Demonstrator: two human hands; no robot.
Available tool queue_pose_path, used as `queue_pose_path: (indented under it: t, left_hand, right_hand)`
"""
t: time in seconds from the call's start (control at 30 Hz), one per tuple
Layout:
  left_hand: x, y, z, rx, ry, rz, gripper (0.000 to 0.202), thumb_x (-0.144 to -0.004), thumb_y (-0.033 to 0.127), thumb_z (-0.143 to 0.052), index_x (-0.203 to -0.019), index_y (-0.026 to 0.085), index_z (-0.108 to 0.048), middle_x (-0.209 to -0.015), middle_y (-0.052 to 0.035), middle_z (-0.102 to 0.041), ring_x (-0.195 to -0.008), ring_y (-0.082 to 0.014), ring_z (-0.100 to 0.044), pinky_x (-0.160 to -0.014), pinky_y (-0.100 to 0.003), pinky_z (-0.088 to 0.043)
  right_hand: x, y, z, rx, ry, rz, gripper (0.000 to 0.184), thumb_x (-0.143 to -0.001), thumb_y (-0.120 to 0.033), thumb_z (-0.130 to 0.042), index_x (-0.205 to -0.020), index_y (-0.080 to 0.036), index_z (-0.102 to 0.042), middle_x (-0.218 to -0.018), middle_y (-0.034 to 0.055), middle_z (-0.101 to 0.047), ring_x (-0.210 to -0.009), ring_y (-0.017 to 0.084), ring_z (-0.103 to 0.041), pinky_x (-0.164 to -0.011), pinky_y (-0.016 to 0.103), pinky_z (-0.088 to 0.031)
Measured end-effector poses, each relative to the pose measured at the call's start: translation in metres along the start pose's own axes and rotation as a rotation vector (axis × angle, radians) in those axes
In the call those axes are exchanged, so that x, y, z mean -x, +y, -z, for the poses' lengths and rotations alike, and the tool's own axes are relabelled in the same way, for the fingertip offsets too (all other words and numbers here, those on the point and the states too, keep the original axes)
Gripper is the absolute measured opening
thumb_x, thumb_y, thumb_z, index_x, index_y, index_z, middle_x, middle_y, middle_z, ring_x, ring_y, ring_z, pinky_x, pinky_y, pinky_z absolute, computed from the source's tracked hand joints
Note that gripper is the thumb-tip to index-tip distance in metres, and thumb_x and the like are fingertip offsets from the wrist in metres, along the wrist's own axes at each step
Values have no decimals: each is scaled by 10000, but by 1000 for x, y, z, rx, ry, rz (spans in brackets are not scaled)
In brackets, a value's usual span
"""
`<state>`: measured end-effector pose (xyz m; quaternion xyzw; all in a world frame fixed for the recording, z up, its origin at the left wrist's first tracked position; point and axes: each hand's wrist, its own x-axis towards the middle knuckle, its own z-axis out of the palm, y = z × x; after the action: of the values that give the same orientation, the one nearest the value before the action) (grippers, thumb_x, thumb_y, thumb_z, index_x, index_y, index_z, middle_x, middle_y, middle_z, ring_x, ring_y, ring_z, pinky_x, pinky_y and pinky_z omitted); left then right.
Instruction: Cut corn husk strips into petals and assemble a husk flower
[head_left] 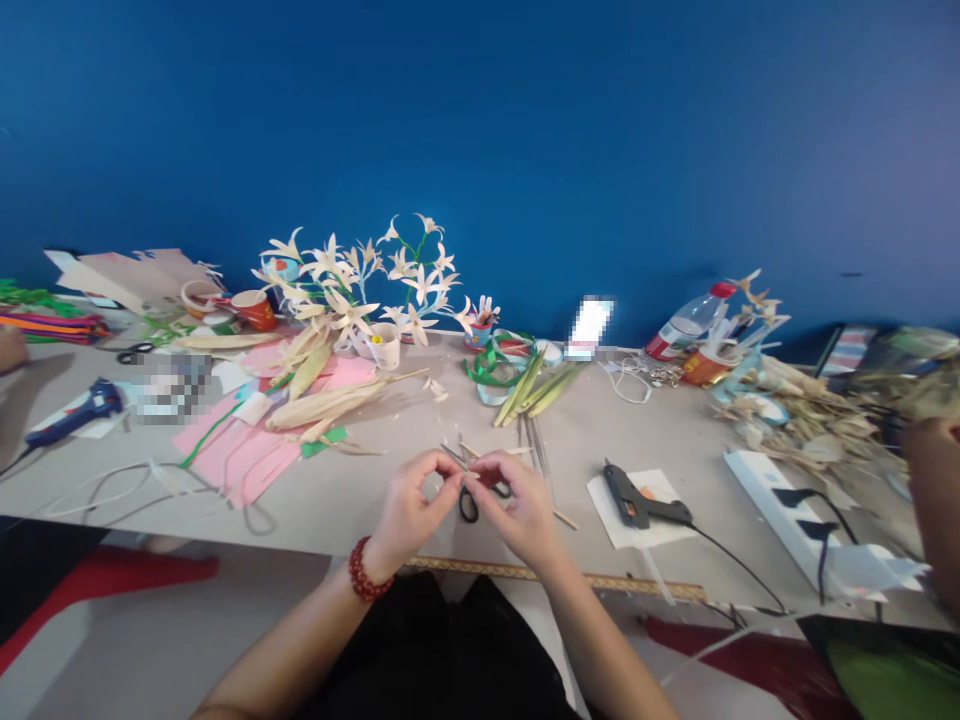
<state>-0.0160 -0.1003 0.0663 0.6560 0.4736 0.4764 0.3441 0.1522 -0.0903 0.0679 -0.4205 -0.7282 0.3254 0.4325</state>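
Observation:
My left hand [411, 508], with a red bead bracelet [361, 571] on its wrist, is pinched shut on a small pale strip. My right hand [517, 505] meets it fingertip to fingertip, also pinched on that small pale piece [459, 468]. Black-handled scissors [470, 498] lie on the table just under and between the hands. Both hands hover over the near edge of the grey table [360, 490]. Thin sticks and pale husk scraps [534, 445] lie just beyond my fingers.
A black glue gun [637, 502] rests on white paper to the right, a blue one [71, 412] far left. Husk flowers in a cup [360, 285], dried husks [330, 402], pink paper [247, 450], green ribbon [495, 365], a bottle [686, 322], a power strip [787, 520]. Another person's arm [934, 500] at right edge.

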Motion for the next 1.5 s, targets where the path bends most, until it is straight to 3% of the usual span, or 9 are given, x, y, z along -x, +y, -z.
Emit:
queue_pose_path:
  t: [0.33, 0.5, 0.7, 0.83, 0.97, 1.1, 1.23, 1.37, 1.5]
  left_hand:
    - [4, -8, -7, -176, 121, -213, 84, -818, 135, -553, -767, 202, -558, -760, -26, -622, -778, -186, -592, -761, -323, -474]
    - [5, -13, 4, -300, 255, -244, 93, -815, 116, -515, -798, 196, -558, -789, -38, -616, -812, -195, -592, -782, -347, -482]
    - [-2, 9, 1, -321, 57, -272, 122, -843, 176, -566, -957, 194, -605, -901, -41, -673, -890, -191, -617, -980, -408, -422]
    - [-5, 13, -9, -349, 90, -314, 90, -848, 138, -538, -808, 196, -595, -758, -4, -656, -760, -156, -609, -1022, -421, -392]
    - [-4, 2, -10, -402, 165, -335, 90, -818, 131, -556, -755, 195, -564, -682, 12, -606, -690, -149, -576, -992, -422, -417]
    - [-2, -7, -3, -412, 273, -341, 93, -817, 119, -527, -791, 195, -573, -715, -12, -611, -754, -180, -585, -935, -414, -454]
    - [-2, 5, -3, -349, 177, -330, 137, -824, 162, -544, -951, 185, -590, -843, -49, -648, -844, -203, -604, -948, -426, -449]
    - [-4, 19, -11, -336, 119, -341, 63, -837, 152, -543, -825, 201, -581, -759, -18, -644, -753, -173, -598, -988, -430, -419]
    - [-4, 14, -13, -319, 121, -333, 98, -847, 135, -513, -796, 201, -565, -702, -7, -599, -724, -168, -570, -938, -410, -447]
  right_hand:
    - [6, -6, -7, 216, 92, 132, 103, -891, -190, -541, -791, -207, -553, -720, 27, -613, -660, 163, -568, -631, 277, -445]
    - [6, 1, -1, 225, 255, 130, 87, -876, -172, -568, -797, -209, -564, -694, 4, -616, -618, 147, -574, -620, 265, -461]
    - [6, 0, 0, 184, 242, 119, 57, -870, -179, -587, -822, -210, -583, -723, 5, -626, -635, 144, -591, -618, 255, -484]
    - [5, -7, -3, 206, 252, 155, 87, -871, -179, -583, -787, -204, -583, -687, 2, -615, -611, 139, -576, -607, 255, -482]
    - [7, -8, -3, 225, 289, 178, 86, -863, -181, -588, -781, -205, -590, -683, 6, -631, -602, 141, -582, -606, 261, -490]
    - [8, -6, -2, 190, 381, 142, 73, -859, -174, -598, -793, -205, -595, -690, 7, -646, -612, 143, -603, -607, 257, -496]
    - [7, -7, -3, 144, 358, 115, 77, -859, -170, -608, -790, -201, -597, -694, 2, -641, -609, 135, -597, -599, 248, -489]
    - [6, -10, -5, 139, 348, 146, 87, -850, -153, -622, -786, -201, -589, -694, -6, -622, -614, 130, -581, -606, 246, -476]
    - [7, -10, -6, 168, 342, 187, 87, -844, -138, -629, -799, -203, -590, -704, -3, -629, -619, 131, -581, -622, 252, -476]
